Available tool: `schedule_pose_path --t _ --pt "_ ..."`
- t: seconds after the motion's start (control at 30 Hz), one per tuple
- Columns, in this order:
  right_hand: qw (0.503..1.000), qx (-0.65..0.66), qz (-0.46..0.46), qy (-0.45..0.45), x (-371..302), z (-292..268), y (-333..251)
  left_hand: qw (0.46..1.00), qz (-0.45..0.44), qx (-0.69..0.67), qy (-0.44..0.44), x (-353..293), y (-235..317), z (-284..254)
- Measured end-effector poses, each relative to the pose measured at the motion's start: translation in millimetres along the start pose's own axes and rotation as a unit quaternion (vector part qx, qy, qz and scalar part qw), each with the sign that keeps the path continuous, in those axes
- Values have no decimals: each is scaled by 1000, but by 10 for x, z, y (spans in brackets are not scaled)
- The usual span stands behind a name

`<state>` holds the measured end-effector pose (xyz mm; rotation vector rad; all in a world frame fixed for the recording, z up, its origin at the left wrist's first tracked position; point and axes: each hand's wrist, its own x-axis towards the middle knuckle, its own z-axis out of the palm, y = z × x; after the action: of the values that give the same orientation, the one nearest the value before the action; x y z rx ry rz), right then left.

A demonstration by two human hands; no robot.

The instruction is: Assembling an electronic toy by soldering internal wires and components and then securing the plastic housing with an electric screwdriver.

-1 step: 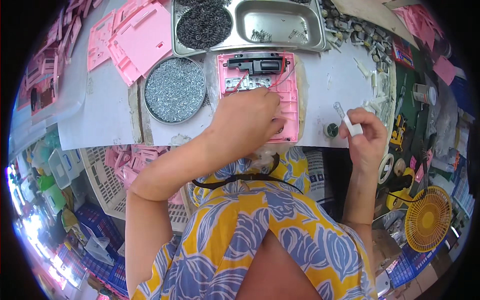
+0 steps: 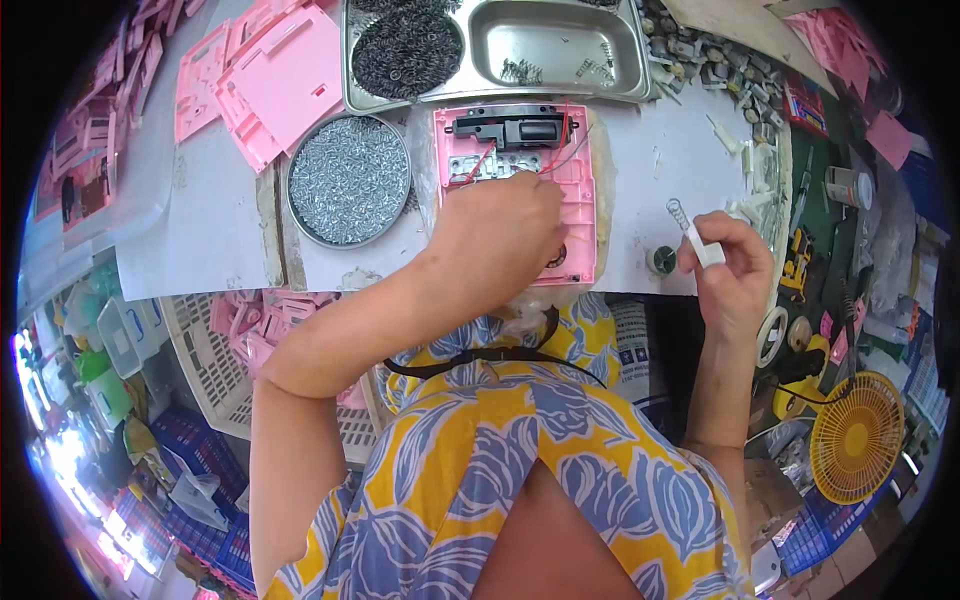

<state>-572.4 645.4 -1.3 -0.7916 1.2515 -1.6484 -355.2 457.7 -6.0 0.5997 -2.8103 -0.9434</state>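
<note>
A pink plastic housing [image 2: 582, 215] lies open on the table in front of me. Across its far end sits a black part [image 2: 520, 132], and a metal plate [image 2: 470, 168] with red wires lies just nearer. My left hand [image 2: 500, 230] rests over the housing's near half, fingers bent down into it; the hand itself hides their tips and whatever they grip. On the right, above the table's front edge, my right hand [image 2: 738, 262] pinches a small white plastic piece [image 2: 708, 250]. A thin coil spring [image 2: 678, 213] sticks out from that piece's far end.
Left of the housing stands a round dish [image 2: 350, 180] full of small screws. A metal tray [image 2: 560, 45] with dark springs is behind it. Pink panels [image 2: 280, 80] lie far left, small motors [image 2: 715, 65] far right. A small green-topped round part [image 2: 662, 260] stands beside my right hand.
My left hand has shifted slightly over the housing, its fingers curling in more. In my right hand the white piece and its spring have tilted slightly.
</note>
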Motion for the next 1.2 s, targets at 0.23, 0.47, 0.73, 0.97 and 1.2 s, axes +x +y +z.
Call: schedule_pose_path --t 0.23,0.47,0.73,0.97,1.2 --pt "903 -391 -156 -87 339 203 22 991 105 -50 61 -215 -93 54" --pt "780 -546 -252 -174 590 438 87 979 161 -58 112 -433 -187 141" --pt "719 -594 -296 -209 703 549 43 970 162 -91 156 -440 -221 244" --pt "805 -463 -293 -227 745 393 300 969 143 -148 139 -451 -186 204" --pt "785 -541 -234 -193 625 609 274 983 160 -69 53 -413 -185 106"
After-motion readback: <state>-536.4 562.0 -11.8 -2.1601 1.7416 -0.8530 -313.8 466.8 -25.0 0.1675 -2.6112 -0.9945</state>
